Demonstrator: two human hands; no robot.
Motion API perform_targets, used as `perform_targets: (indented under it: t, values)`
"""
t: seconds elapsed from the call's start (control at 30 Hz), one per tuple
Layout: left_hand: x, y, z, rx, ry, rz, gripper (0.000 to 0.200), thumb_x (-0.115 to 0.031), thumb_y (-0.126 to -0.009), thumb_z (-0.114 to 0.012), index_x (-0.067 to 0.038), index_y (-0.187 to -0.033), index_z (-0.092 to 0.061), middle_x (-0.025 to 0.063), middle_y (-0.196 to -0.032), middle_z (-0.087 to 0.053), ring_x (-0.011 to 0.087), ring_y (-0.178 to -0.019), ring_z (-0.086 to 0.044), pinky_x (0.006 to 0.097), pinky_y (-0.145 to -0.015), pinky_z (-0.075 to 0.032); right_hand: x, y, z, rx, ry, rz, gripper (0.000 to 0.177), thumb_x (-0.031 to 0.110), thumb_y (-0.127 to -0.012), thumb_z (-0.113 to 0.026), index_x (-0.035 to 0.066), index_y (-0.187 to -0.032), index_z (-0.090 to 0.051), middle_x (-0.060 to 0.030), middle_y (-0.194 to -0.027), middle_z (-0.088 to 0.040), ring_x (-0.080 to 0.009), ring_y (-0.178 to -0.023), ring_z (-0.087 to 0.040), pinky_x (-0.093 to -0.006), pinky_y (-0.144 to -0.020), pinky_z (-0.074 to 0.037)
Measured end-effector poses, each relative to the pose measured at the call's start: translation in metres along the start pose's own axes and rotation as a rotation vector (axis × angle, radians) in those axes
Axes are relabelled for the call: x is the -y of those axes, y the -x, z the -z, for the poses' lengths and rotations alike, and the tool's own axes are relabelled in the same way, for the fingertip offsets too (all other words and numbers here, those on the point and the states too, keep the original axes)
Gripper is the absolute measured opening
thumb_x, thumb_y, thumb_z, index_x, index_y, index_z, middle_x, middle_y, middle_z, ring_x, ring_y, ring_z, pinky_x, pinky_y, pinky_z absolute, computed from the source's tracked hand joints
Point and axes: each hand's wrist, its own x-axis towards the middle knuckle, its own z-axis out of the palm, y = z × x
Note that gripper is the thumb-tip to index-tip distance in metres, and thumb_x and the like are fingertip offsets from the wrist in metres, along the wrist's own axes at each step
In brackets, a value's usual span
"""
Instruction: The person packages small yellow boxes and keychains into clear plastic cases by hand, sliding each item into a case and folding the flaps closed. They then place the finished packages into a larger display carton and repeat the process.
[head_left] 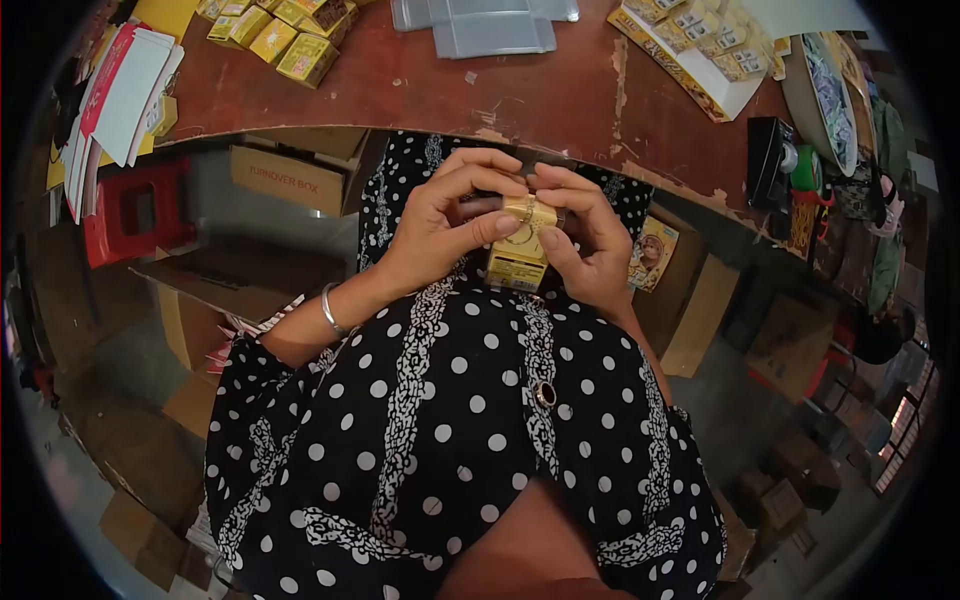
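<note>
A small yellow box [517, 262] is held between my two hands, just in front of my dotted black clothing and below the table's front edge. My left hand [450, 210] has its thumb pressed on the upper part of the box, with its fingers curled over the far side. On the other side, my right hand [590, 235] grips the box with its thumb on the near face and its fingers bent behind the top. A thin ring-like item [522, 235] shows at the box top between the thumbs; its detail is too small to tell.
On the red-brown table [430, 100] are yellow boxes [307, 60], clear plastic packaging [495, 30], an open display tray [690, 60] of small packs, and green tape [808, 170]. Stacked cards [130, 90] lie at the left. Cardboard boxes [285, 180] and a red stool [140, 212] stand below.
</note>
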Motion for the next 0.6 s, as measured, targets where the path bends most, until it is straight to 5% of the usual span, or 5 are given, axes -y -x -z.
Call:
perform_targets:
  t: [0.27, 0.5, 0.6]
  values:
    - [-0.001, -0.002, 0.006, -0.015, 0.127, 0.044, 0.021, -0.003, -0.087, -0.079, -0.001, -0.104, -0.067, 0.0084, -0.123, -0.056, 0.0176, -0.116, -0.061, 0.0341, -0.099, -0.058, 0.004, -0.002, 0.001, 0.013, 0.098, 0.135, 0.025, 0.004, -0.095, -0.068, -0.001, -0.117, -0.056, -0.0210, -0.124, -0.066, -0.0309, -0.127, -0.057, -0.0414, -0.110, -0.044]
    - [-0.014, -0.003, 0.011, 0.107, -0.087, -0.025, 0.023, -0.004, -0.082, -0.083, -0.002, -0.098, -0.066, 0.0079, -0.120, -0.057, 0.0149, -0.107, -0.064, 0.0313, -0.095, -0.059, 0.015, -0.010, 0.010, 0.113, 0.093, 0.177, 0.018, -0.001, -0.086, -0.075, 0.001, -0.101, -0.065, -0.0125, -0.117, -0.070, -0.0255, -0.115, -0.064, -0.0356, -0.099, -0.050]
    - [-0.025, -0.008, 0.014, 0.198, -0.161, -0.032, 0.024, -0.004, -0.082, -0.084, -0.002, -0.098, -0.067, 0.0073, -0.115, -0.060, 0.0148, -0.102, -0.066, 0.0301, -0.092, -0.059, 0.037, -0.012, 0.004, 0.093, 0.068, 0.012, 0.017, -0.002, -0.085, -0.075, 0.001, -0.098, -0.065, -0.0109, -0.112, -0.069, -0.0215, -0.114, -0.064, -0.0343, -0.099, -0.050]
